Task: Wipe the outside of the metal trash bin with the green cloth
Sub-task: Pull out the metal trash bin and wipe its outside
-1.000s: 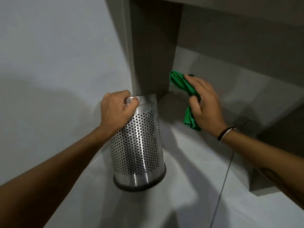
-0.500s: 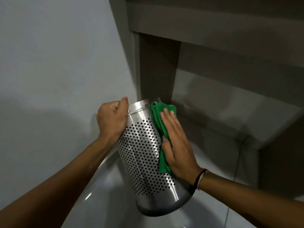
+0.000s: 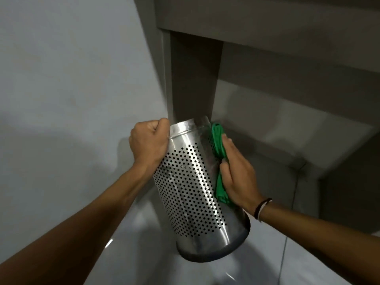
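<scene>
One metal bin (image 3: 191, 182): tilted
Left hand (image 3: 149, 140): grips rim
Right hand (image 3: 236, 173): flat, presses green cloth (image 3: 218, 145) on side

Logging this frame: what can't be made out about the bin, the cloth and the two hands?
All in the head view:
- Inside of the metal trash bin: its mouth points away from the camera.
- Bin wall being wiped: covered by the green cloth and the right hand.
- Much of the cloth: hidden under that hand.
- Left hand: its fingertips curl out of sight at the rim.
</scene>
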Demonstrator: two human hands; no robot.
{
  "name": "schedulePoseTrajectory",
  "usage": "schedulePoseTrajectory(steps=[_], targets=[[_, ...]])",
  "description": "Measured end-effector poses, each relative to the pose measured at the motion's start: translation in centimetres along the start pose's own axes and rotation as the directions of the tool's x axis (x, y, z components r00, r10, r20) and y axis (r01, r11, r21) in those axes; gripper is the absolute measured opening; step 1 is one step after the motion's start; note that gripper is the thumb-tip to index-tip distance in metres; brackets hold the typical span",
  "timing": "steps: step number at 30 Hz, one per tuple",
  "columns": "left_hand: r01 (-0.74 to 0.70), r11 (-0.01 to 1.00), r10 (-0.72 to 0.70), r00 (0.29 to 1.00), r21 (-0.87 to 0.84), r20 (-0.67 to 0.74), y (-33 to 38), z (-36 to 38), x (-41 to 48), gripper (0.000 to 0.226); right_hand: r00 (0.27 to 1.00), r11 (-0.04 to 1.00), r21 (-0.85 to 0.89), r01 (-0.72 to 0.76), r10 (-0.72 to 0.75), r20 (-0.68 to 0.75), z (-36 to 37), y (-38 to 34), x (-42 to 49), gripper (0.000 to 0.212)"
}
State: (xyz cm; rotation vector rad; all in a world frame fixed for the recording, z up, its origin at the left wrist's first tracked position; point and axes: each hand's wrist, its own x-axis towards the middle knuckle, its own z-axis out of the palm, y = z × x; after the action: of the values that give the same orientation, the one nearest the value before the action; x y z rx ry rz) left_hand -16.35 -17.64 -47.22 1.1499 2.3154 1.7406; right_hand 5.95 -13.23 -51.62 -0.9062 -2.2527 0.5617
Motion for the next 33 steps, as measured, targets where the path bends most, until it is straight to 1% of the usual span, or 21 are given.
schedulePoseTrajectory(steps=[1, 3, 5, 6, 7, 8, 10, 12, 14, 15, 16, 18, 20, 21, 23, 25, 27, 28, 29, 32, 33], targets=[[0.007, 1.000, -0.008, 1.000, -0.017, -0.003, -0.1, -0.1, 0.1, 0.053, 1.000, 1.000, 0.010, 0.019, -0.019, -0.009, -0.1, -0.3, -0.2, 0.075], [0.023, 0.999, -0.023, 1.000, -0.046, 0.000, -0.7, -0.1, 0.4, 0.052, 0.983, 0.983, -0.015, 0.183, -0.182, 0.020, 0.1, -1.2, -1.3, 0.075], [0.036, 0.998, -0.037, 0.999, -0.045, -0.007, -1.1, -0.2, 0.3, 0.050, 0.913, 0.909, -0.104, 0.404, -0.392, 0.118, 0.5, -1.9, -2.3, 0.070], [0.043, 0.998, -0.043, 0.999, -0.039, -0.007, -1.1, -0.1, 0.3, 0.049, 0.880, 0.869, -0.155, 0.470, -0.448, 0.158, 0.5, -1.7, -2.2, 0.068], [0.051, 0.998, -0.051, 0.999, -0.029, -0.004, -1.1, 0.2, 0.2, 0.048, 0.875, 0.860, -0.176, 0.479, -0.452, 0.173, 0.4, -1.3, -1.7, 0.069], [0.061, 0.998, -0.061, 0.998, -0.012, -0.002, -1.1, 0.5, 0.1, 0.048, 0.896, 0.885, -0.161, 0.437, -0.413, 0.162, 0.5, -0.7, -1.2, 0.070], [0.074, 0.997, -0.074, 0.997, 0.010, 0.000, -0.7, 0.9, -0.2, 0.049, 0.969, 0.970, -0.049, 0.239, -0.234, 0.083, 0.4, -0.1, -0.4, 0.072], [0.059, 0.998, -0.059, 0.998, 0.012, 0.008, -0.3, 1.1, -0.4, 0.050, 0.992, 0.992, 0.000, 0.128, -0.128, 0.007, 0.1, -0.1, -0.1, 0.072], [0.052, 0.999, -0.052, 0.999, 0.007, 0.012, 0.0, 1.0, 0.0, 0.050, 0.975, 0.974, -0.055, 0.221, -0.221, 0.010, -0.1, -0.8, -0.5, 0.066], [0.053, 0.999, -0.053, 0.998, 0.007, 0.017, 0.0, 0.9, 0.2, 0.050, 0.942, 0.937, -0.100, 0.334, -0.332, 0.044, -0.2, -1.3, -0.8, 0.059], [0.058, 0.998, -0.058, 0.998, 0.012, 0.028, 0.1, 0.9, 0.4, 0.052, 0.881, 0.867, -0.157, 0.473, -0.462, 0.106, -0.4, -1.6, -1.1, 0.053], [0.062, 0.997, -0.065, 0.997, 0.043, 0.052, 0.2, 1.0, 0.6, 0.056, 0.672, 0.628, -0.240, 0.740, -0.687, 0.275, 0.1, -1.9, -1.7, 0.048], [0.015, 0.996, -0.024, 0.995, 0.093, 0.098, 0.3, 1.3, 0.4, 0.056, 0.473, 0.411, -0.235, 0.881, -0.775, 0.418, 0.9, -1.7, -1.9, 0.044], [-0.022, 0.993, 0.006, 0.991, 0.117, 0.131, 0.5, 1.6, 0.2, 0.055, 0.414, 0.350, -0.221, 0.910, -0.782, 0.466, 0.9, -1.6, -1.8, 0.043], [-0.089, 0.983, 0.057, 0.980, 0.162, 0.191, 1.1, 1.8, -0.1, 0.052, 0.367, 0.312, -0.195, 0.930, -0.766, 0.528, 0.0, -1.3, -0.7, 0.049], [-0.128, 0.971, 0.080, 0.970, 0.202, 0.231, 1.5, 1.7, 0.2, 0.051, 0.392, 0.331, -0.211, 0.920, -0.737, 0.550, -0.7, -1.6, 0.3, 0.057], [-0.133, 0.966, 0.073, 0.963, 0.221, 0.258, 1.5, 1.5, 0.4, 0.048, 0.434, 0.387, -0.203, 0.899, -0.734, 0.522, -0.2, -2.3, -0.8, 0.056], [-0.141, 0.965, 0.079, 0.960, 0.223, 0.267, 1.6, 1.6, 0.7, 0.048, 0.430, 0.399, -0.175, 0.900, -0.750, 0.503, 0.5, -2.6, -2.0, 0.053], [-0.141, 0.965, 0.076, 0.957, 0.222, 0.279, 1.3, 1.6, 0.5, 0.047, 0.396, 0.394, -0.118, 0.911, -0.765, 0.508, 1.5, -2.8, -3.8, 0.050], [-0.169, 0.956, 0.096, 0.953, 0.241, 0.286, 0.8, 1.8, -0.5, 0.046, 0.214, 0.299, 0.052, 0.953, -0.783, 0.584, 3.2, -2.6, -6.3, 0.043], [-0.187, 0.951, 0.113, 0.952, 0.247, 0.285, 0.9, 1.8, -0.8, 0.046, 0.189, 0.270, 0.057, 0.961, -0.794, 0.578, 3.1, -2.3, -5.6, 0.040]])
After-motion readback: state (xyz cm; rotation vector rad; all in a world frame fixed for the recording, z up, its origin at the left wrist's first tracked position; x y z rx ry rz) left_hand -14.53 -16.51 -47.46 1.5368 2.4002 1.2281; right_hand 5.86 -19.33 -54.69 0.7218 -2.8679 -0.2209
